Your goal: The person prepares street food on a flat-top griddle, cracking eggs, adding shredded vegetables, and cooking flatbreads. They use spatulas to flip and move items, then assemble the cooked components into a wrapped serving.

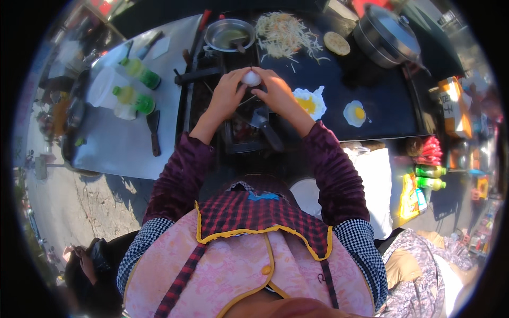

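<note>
A white egg is held between the fingertips of my left hand and my right hand. Both hands are above the left end of the dark griddle. Right of my right hand, an egg with a spread, broken yolk lies on the griddle. Farther right is a smaller egg with a whole round yolk. Below my hands, a scraper with a dark handle rests across the cooker's front part. Its far end is partly hidden in shadow.
Shredded vegetables, a round flatbread and a lidded pot stand at the back. A metal bowl sits behind my hands. The metal side table holds green bottles and a spatula. People are near both lower sides.
</note>
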A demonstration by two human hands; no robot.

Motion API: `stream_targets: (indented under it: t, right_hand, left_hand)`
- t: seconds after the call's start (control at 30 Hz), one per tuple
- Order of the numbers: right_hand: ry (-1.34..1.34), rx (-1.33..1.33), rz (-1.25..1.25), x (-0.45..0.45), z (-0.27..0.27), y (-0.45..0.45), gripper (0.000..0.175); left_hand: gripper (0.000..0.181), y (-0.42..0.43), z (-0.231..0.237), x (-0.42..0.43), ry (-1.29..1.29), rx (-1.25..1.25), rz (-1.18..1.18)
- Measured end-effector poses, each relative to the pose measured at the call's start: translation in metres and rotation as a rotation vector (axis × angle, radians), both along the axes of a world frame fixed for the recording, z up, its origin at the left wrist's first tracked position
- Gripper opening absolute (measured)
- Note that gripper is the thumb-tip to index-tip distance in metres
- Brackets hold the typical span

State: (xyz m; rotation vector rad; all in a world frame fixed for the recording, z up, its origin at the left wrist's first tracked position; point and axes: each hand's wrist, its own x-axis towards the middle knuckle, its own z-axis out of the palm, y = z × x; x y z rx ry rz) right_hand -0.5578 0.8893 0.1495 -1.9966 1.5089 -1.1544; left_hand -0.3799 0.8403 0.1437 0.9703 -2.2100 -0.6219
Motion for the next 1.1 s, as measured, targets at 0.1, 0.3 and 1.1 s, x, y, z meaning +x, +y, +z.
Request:
stream_targets:
  t: [0.1,0.3,1.1]
  right_hand:
    - [0.189,0.083,-0.084,0.017,0.002,0.023,0.051]
    - [0.621,0.262,-0.235,0.035,-0.01,0.125,0.035]
    - [0.274,0.253,-0.621,-0.279,-0.009,0.006,0.032]
  left_hand:
    - [0.044,-0.016,-0.054,0.038,-0.14,-0.005,0.018]
    - [0.043,0.035,-0.07,0.078,-0.217,0.066,-0.017]
    - [0.029,-0.115,-0.002,-0.261,-0.358,-0.141,0.018]
